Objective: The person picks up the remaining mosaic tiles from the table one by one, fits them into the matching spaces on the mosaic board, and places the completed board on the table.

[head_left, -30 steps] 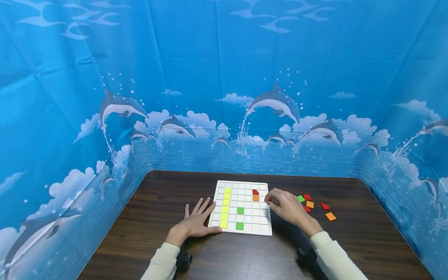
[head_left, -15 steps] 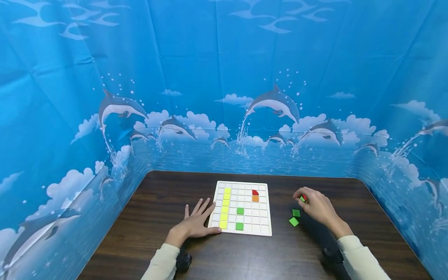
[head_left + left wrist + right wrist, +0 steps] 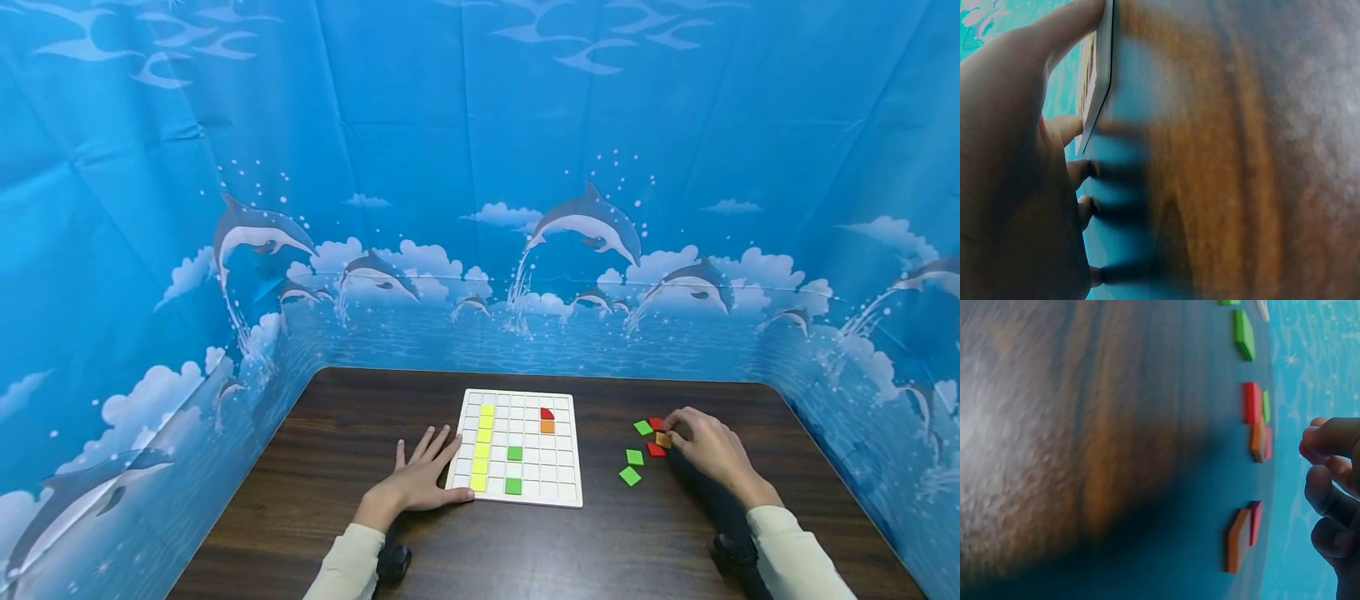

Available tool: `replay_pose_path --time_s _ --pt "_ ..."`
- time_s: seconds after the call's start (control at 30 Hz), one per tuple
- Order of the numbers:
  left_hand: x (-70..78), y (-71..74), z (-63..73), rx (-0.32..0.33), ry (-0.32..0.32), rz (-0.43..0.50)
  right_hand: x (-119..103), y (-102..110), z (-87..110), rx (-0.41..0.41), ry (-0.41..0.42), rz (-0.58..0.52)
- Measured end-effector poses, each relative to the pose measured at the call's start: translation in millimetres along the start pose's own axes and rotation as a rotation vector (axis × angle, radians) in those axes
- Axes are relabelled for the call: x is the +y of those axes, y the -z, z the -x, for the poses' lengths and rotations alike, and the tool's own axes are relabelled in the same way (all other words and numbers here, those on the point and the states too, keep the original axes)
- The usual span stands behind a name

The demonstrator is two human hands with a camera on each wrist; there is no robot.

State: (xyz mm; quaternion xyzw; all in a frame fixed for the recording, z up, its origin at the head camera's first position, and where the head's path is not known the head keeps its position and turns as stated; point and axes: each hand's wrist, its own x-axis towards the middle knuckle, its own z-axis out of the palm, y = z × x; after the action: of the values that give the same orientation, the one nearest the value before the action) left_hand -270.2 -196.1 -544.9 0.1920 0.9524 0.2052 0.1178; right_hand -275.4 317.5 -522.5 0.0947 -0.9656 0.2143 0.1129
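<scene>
My left hand (image 3: 422,479) lies spread at the left edge of a white grid board (image 3: 558,487), fingertips on its side and thumb at its lower left corner. In the left wrist view the thumb meets the edge of the board (image 3: 1105,69). The board carries a column of yellow tiles (image 3: 482,450), two green tiles (image 3: 513,486), a red rounded tile (image 3: 547,413) and an orange tile (image 3: 547,427). Over the loose tiles on the right hovers my right hand (image 3: 712,450), fingers loosely bent, nothing between them. An orange tile (image 3: 663,439) sits right by its fingertips.
Around the right hand lie green tiles (image 3: 634,457) and red tiles (image 3: 656,450) on the dark wood table (image 3: 525,550). In the right wrist view, another orange tile (image 3: 1238,540) and a red one (image 3: 1256,523) lie below the hand. A blue dolphin curtain (image 3: 450,208) encloses the table.
My right hand has moved right from the board's right edge to the loose tiles, uncovering green and red ones on its left. The left hand and the board stay in place.
</scene>
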Motion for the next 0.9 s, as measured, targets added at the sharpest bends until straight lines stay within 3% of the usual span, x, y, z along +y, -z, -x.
replay_pose_path --time_s 0.3,0.6,0.9 --pt "6.7 3.6 2.4 -0.009 0.025 -0.033 12.8 -8.5 1.5 -0.08 -0.015 0.033" --pt "12.4 6.4 2.4 -0.02 0.069 -0.082 14.6 -15.1 2.0 -0.062 -0.011 0.063" --pt "7.9 5.0 2.1 -0.02 0.04 -0.038 13.9 -16.8 3.2 -0.038 0.0 0.08"
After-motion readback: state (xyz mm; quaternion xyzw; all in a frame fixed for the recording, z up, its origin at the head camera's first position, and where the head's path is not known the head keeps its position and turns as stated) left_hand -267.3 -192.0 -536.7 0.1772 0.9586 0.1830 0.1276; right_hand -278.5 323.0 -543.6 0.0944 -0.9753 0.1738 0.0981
